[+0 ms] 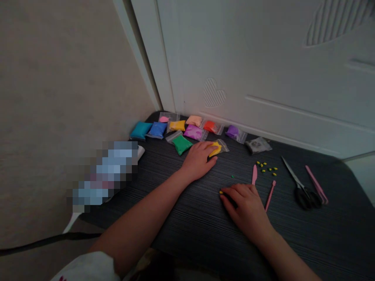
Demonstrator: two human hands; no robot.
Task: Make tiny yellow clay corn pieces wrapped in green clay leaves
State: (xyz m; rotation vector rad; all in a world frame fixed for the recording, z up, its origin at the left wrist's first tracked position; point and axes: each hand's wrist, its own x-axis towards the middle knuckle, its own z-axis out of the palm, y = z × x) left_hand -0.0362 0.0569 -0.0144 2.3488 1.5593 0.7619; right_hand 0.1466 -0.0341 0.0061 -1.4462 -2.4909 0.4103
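My left hand (199, 159) reaches to a small clear bag of yellow clay (215, 149), with the fingers over its left side and the thumb just below. Nearer to me, my right hand (247, 205) is low over the dark table, and its thumb and forefinger pinch a tiny piece of yellow clay (221, 192). A tiny green bit (233, 176) lies on the table between the two hands. Several small yellow-and-green pieces (263, 170) lie in a loose group beyond my right hand. A pink plastic knife (254, 174) lies partly hidden behind that hand's fingers.
Bagged clay in several colours, with a green bag (181, 144) nearest, lines the table's back edge. A grey-black bag (258, 145) lies farther right. A pink stick tool (270, 195), black-handled scissors (303, 193) and pink tweezers (316, 184) lie rightward. A blurred-out object (108, 171) sits left.
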